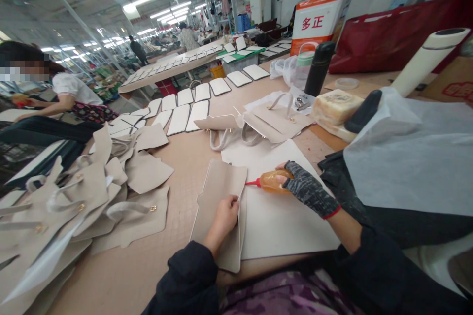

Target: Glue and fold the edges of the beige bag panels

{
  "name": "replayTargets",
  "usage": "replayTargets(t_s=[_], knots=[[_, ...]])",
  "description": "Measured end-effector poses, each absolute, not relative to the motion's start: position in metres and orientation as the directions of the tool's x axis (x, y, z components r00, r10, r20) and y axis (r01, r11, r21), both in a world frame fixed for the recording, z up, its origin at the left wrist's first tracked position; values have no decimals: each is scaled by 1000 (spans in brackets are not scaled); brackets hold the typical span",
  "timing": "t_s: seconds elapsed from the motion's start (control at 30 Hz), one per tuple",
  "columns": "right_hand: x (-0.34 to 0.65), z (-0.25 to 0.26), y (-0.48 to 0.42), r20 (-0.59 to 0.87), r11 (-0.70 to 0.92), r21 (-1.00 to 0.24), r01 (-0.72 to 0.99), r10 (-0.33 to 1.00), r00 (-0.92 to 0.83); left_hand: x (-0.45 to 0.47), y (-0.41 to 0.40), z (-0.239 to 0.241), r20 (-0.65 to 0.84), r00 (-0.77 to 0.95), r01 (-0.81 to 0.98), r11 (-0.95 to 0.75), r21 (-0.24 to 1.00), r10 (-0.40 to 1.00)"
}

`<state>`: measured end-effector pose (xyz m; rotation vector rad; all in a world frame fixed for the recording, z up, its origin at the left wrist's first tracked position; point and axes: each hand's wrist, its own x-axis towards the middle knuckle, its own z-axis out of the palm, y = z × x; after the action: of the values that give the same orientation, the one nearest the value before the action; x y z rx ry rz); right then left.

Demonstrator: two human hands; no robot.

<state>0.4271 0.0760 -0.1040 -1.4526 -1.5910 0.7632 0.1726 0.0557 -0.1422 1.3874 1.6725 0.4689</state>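
My left hand (224, 216) is closed on the edge of a beige leather bag panel (216, 184), which is folded and tilted up off the white board (284, 216). In my right hand (308, 184), which wears a dark grey fingerless glove, is a squeeze bottle (273, 182) of amber liquid. Its thin red nozzle points left, with the tip at the panel's right edge. Beyond the board lie more beige bag pieces (273, 120) with handles and small gold fittings.
Beige panels with handles (136, 211) are heaped at the left. White dark-edged pieces (197, 115) lie in rows farther back. A black flask (320, 69), a cream flask (424, 61), a large tin (318, 19) and a yellowish block (338, 106) stand at the right. A co-worker (70, 88) sits at the left.
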Motion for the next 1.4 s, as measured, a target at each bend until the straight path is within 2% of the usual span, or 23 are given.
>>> replayTargets(t_s=[0.27,0.47,0.7,0.87,1.4], knots=[[428,-99,75,108,109,-879,464,994,-29,170,56,-144,-390,2,583,316,749,921],[429,-98,59,137,159,-872,462,987,-81,172,55,-144,-397,16,557,321,766,918],[428,-106,39,57,90,-902,422,994,-90,173,55,-147,-386,19,542,315,779,922],[427,-111,23,71,112,-879,464,992,-105,172,55,-150,-371,18,534,305,788,928],[422,-109,-18,-84,3,-915,404,977,-196,173,52,-153,-363,4,528,306,792,932]])
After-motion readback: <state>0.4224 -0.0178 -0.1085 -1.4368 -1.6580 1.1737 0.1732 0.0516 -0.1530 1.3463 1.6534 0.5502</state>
